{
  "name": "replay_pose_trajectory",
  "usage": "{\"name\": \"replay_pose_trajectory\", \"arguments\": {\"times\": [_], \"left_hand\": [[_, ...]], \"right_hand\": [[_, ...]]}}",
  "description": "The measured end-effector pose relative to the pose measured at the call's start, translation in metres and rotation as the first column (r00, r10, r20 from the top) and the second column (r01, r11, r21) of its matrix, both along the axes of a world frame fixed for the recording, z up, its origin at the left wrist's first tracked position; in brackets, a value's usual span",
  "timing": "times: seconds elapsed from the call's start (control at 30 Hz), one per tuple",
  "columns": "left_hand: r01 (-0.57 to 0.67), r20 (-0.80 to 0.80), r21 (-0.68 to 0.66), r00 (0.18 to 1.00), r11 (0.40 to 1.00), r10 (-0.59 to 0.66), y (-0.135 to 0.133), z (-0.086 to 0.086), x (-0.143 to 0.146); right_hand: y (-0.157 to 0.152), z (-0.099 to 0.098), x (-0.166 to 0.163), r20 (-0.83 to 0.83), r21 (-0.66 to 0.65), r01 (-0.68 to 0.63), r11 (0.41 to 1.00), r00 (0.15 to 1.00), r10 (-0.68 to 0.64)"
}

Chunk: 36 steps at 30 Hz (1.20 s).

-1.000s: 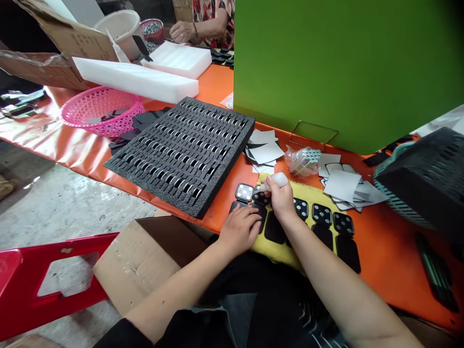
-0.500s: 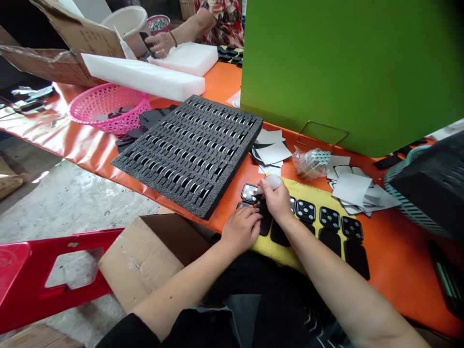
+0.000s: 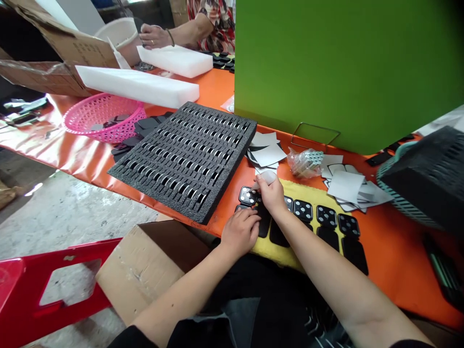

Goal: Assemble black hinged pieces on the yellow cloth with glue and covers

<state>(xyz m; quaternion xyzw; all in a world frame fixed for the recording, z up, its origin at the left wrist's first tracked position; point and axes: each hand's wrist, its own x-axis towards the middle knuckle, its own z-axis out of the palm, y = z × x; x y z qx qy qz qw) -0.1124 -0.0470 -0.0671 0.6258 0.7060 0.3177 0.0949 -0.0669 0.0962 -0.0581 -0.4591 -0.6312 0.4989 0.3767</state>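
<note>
My right hand (image 3: 272, 194) is closed around a small white bottle (image 3: 267, 177), its tip pointing down-left at a black square piece with white dots (image 3: 247, 195). My left hand (image 3: 239, 229) lies fingers-down on the black pieces at the left end of a yellow cloth (image 3: 308, 191). A row of black dotted squares (image 3: 326, 215) runs along the cloth to the right, with plain black squares (image 3: 352, 253) in front of them.
A black foam tray (image 3: 183, 154) with slots lies to the left. White paper squares (image 3: 344, 186), a plastic bag of small parts (image 3: 306, 161), a green panel (image 3: 344, 67), a pink basket (image 3: 103, 116), white foam slabs (image 3: 137, 84). Another person's hands (image 3: 154, 35) work at the far end. A cardboard box (image 3: 148, 261) sits below the table edge.
My right hand with the bottle has shifted left along the row of pieces toward the leftmost dotted square. The other person's hand has moved left onto the white foam.
</note>
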Motion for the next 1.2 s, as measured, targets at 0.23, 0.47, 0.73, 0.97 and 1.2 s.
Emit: {"name": "replay_pose_trajectory", "arguments": {"times": [0.23, 0.47, 0.73, 0.97, 1.2], "left_hand": [[0.019, -0.019, 0.028, 1.000, 0.999, -0.018, 0.001, -0.004, -0.001], [0.041, -0.087, 0.012, 0.995, 0.999, -0.040, 0.005, -0.007, -0.003], [0.034, -0.158, 0.023, 0.987, 0.999, -0.030, 0.007, -0.007, -0.002], [0.029, -0.160, 0.029, 0.987, 0.999, -0.024, 0.007, -0.005, 0.000], [0.005, -0.075, 0.040, 0.997, 0.999, -0.002, 0.006, 0.000, -0.002]], "right_hand": [[0.011, 0.036, 0.064, -0.439, -0.565, -0.068, 0.823, 0.869, -0.230], [0.027, 0.046, 0.223, -0.453, -0.668, 0.083, 0.740, 0.743, -0.492], [0.061, 0.017, 0.297, -0.352, -0.805, 0.221, 0.550, 0.568, -0.744], [0.057, 0.012, 0.299, -0.315, -0.787, 0.298, 0.539, 0.558, -0.768], [0.009, 0.010, 0.299, -0.345, -0.608, 0.502, 0.615, 0.531, -0.774]]}}
